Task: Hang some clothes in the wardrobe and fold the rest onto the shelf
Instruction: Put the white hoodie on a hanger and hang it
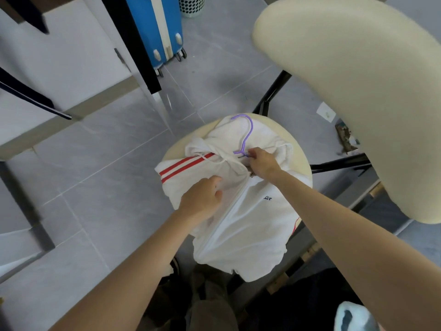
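Hands first: my right hand [262,162] pinches the white jacket [241,211] at the collar, right at the base of the purple hanger [245,134], fingers curled; whether it also grips the hanger itself I cannot tell. My left hand [202,199] has its fingers curled into the fabric beside the zip, bunching it. Hanger shoulders are hidden inside the jacket; only the thin hook and neck show. One jacket, soft white cloth, white zip down the front, two red stripes on a sleeve, small dark lettering on the chest too blurred to read. It lies on the round cream seat of a chair [300,149] with black legs; its hem hangs over the near edge. Chair back is large, curved, cream, cut off at the frame. Grey floor tiles [107,187] around. One blue suitcase [162,27] stands far off, top cut off.
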The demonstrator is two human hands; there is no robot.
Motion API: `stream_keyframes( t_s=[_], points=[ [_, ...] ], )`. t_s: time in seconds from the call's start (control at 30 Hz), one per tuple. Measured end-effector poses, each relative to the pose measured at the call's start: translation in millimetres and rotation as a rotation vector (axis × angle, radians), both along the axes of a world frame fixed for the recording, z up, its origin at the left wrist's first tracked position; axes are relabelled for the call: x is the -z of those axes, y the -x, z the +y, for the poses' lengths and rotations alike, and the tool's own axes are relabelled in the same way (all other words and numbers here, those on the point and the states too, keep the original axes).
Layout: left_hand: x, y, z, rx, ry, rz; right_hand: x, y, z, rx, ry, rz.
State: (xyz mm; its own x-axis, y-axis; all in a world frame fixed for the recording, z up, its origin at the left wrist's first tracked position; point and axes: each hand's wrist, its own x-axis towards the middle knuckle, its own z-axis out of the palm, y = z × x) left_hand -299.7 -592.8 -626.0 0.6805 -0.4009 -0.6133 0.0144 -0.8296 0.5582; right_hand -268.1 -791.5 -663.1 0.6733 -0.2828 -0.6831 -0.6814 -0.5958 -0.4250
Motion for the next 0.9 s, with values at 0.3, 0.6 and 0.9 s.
stream_keyframes(
  t_s=[0.3,0.6,0.9],
  points=[
    [-17,-22,8,-0.136,0.129,-0.154,-19,15,20,0.007,-0.087,-0.188],
    [-85,-22,40,-0.359,0.095,-0.173,-150,45,57,-0.229,-0.150,-0.260],
    [-212,-27,112,-0.432,0.088,-0.075,-274,75,121,-0.266,-0.239,-0.465]
  ],
)
